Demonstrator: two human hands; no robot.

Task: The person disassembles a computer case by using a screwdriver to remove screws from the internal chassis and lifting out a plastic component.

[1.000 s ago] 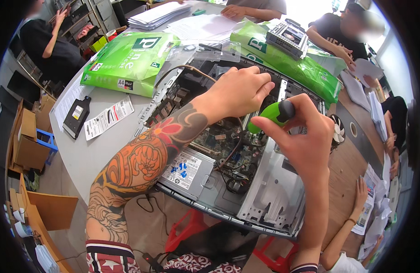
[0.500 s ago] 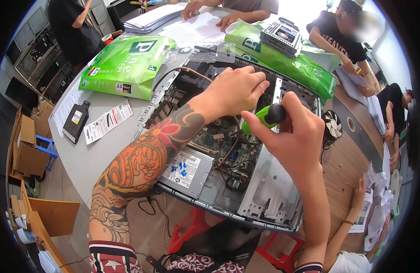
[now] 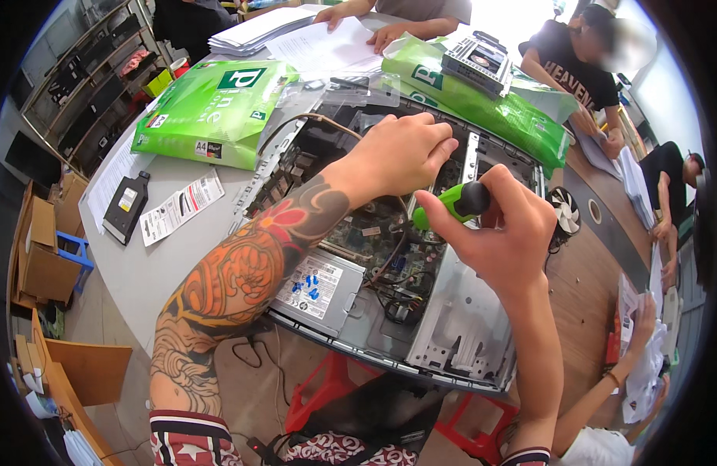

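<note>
An opened desktop computer case (image 3: pixel 463 330) lies in front of me, its circuit board and cables showing. My right hand (image 3: pixel 502 225) grips a screwdriver with a green and black handle (image 3: pixel 454 206); its tip is hidden inside the case. Over the far middle of the case, my left hand (image 3: pixel 401 155) has its fingers curled down and closed, and whatever they hold is out of sight. A silver power supply with a white label (image 3: pixel 310 289) sits at the near left of the case, under my left forearm.
Green paper packs (image 3: pixel 211 109) lie beyond the case, one bearing a metal drive unit (image 3: pixel 476 66). A black cartridge-like part (image 3: pixel 128 206) rests on the left, a small fan (image 3: pixel 564 211) on the right. Co-workers' hands (image 3: pixel 642 322) are around the table.
My right hand and the screwdriver have dipped very slightly; my left hand stays put. At the right, a co-worker's hand has moved toward the papers. The standing person at upper left has shifted.
</note>
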